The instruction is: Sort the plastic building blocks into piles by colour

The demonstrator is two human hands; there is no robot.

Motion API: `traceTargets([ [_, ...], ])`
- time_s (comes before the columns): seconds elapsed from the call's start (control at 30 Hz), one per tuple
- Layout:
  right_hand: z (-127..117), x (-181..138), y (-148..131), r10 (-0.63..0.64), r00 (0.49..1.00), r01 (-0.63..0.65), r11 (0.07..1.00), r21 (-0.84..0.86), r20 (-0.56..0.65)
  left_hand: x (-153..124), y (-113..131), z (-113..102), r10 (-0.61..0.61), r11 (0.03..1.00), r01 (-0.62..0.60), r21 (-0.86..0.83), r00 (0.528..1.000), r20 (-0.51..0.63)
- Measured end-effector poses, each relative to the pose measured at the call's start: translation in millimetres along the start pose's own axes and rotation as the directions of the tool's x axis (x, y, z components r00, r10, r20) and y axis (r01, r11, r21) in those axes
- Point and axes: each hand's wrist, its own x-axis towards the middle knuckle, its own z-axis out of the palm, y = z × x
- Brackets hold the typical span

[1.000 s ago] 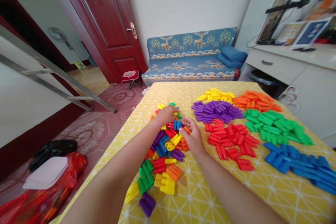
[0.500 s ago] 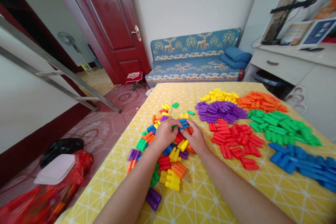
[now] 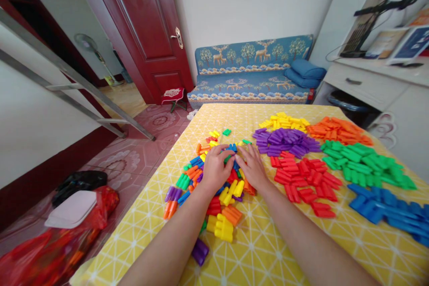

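A heap of mixed-colour plastic tube pieces lies under both my hands on the left part of the table. My left hand (image 3: 216, 169) curls over the heap, thumb and forefinger closed around a small green plastic piece (image 3: 228, 158), mostly hidden. Just beyond its fingertips lie blue pieces (image 3: 232, 147). Close beside it, my right hand (image 3: 253, 166) rests on the heap's right edge, its fingers stretched out and apart. Nearer to me are yellow pieces (image 3: 224, 228), orange pieces (image 3: 232, 215) and a purple piece (image 3: 200, 251).
Colour-sorted piles stand to the right: yellow (image 3: 284, 121), purple (image 3: 286, 142), orange (image 3: 338, 132), red (image 3: 306, 178), green (image 3: 365, 163) and blue (image 3: 385, 205). A yellow patterned cloth (image 3: 268, 246) covers the table. Behind it is a blue sofa (image 3: 248, 82).
My right hand has opened its fingers and no longer holds the blue pieces, which now lie beyond my left fingertips. The view has shifted slightly.
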Motion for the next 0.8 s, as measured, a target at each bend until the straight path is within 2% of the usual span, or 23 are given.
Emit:
traceTargets([
  [0.2,0,1,1,-0.056,0.996,0.061,0.996,-0.067,0.066,0,2,1,0.000,0.999,-0.005,0.044,0.994,0.113],
  [0.37,-1,2,1,-0.044,0.999,0.045,0.996,-0.075,0.013,1,4,0,-0.009,0.998,0.002,0.056,0.991,0.132],
  [0.6,4,13,4,0.031,0.999,-0.026,0.990,-0.136,0.034,2,3,0,-0.020,0.995,0.009,0.095,0.993,0.115],
  [0.7,3,14,3,0.019,1.000,-0.019,0.996,-0.089,0.001,1,2,0,-0.031,0.997,0.023,0.080,0.994,0.105],
  [0.8,0,12,1,0.040,0.997,-0.034,0.995,0.090,-0.064,0,0,1,-0.042,0.998,0.038,0.050,0.995,0.092],
])
